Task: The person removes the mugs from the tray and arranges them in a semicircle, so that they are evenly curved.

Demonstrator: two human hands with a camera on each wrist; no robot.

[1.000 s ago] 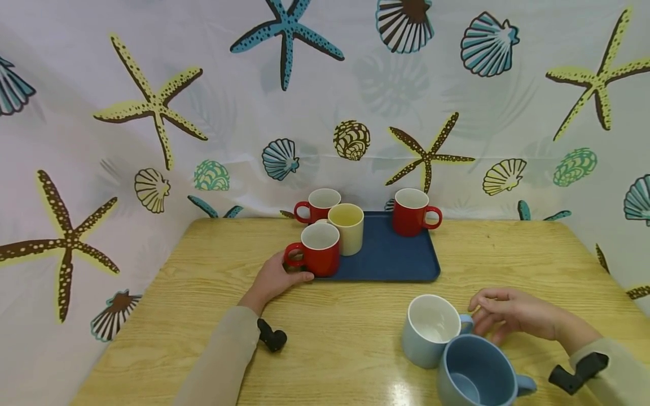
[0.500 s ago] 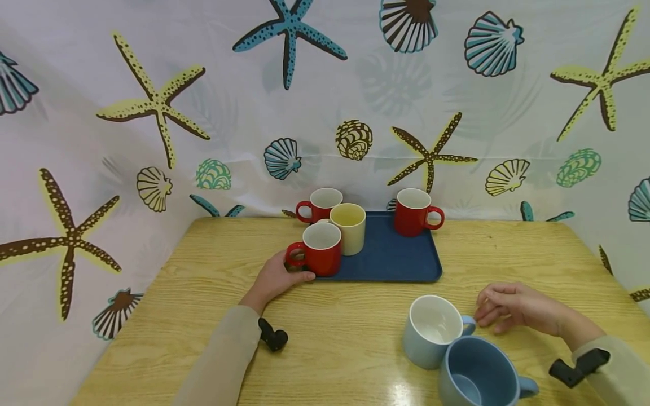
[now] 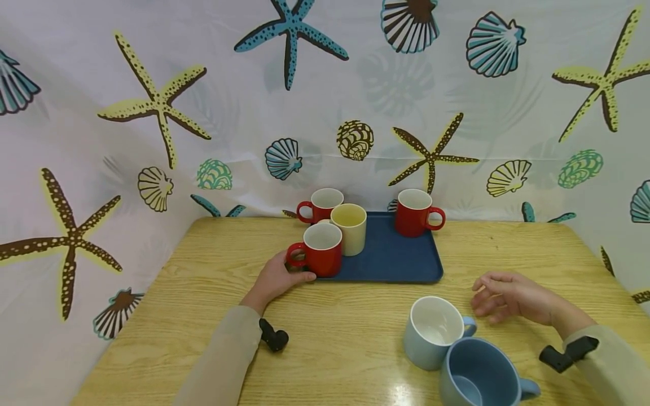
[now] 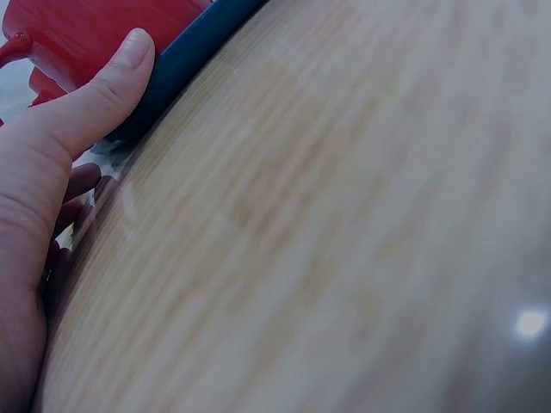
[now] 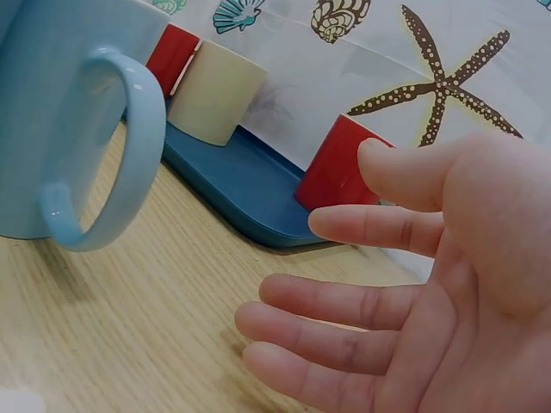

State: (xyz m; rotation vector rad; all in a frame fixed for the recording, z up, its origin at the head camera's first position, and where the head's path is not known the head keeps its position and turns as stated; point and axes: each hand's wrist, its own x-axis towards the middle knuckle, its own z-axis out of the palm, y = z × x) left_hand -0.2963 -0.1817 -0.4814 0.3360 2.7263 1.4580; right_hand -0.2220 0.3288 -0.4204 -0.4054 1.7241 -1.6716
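At the front left corner of the blue tray [image 3: 391, 259], my left hand [image 3: 274, 279] holds the edge. Its thumb [image 4: 116, 82] lies along the rim below a red mug [image 3: 324, 259], while the curled fingers sit around the corner, partly hidden. A cream mug [image 3: 352, 234] and two more red mugs, one back left [image 3: 320, 211] and one back right [image 3: 411, 217], stand on the tray. My right hand [image 3: 513, 296] hovers with loosely bent fingers, holding nothing. Left of it is a light blue mug [image 3: 424, 347], its handle [image 5: 151, 138] apart from my fingertips.
A darker blue mug [image 3: 457, 380] stands in front of the light blue one, against it or nearly so. Behind the wooden table [image 3: 203, 316] hangs a white cloth [image 3: 315, 101] with starfish and shell prints. Both wrists carry black camera mounts.
My right hand has drawn away from the light blue mug's handle and risen slightly toward the back. The left hand and all the mugs stay put.
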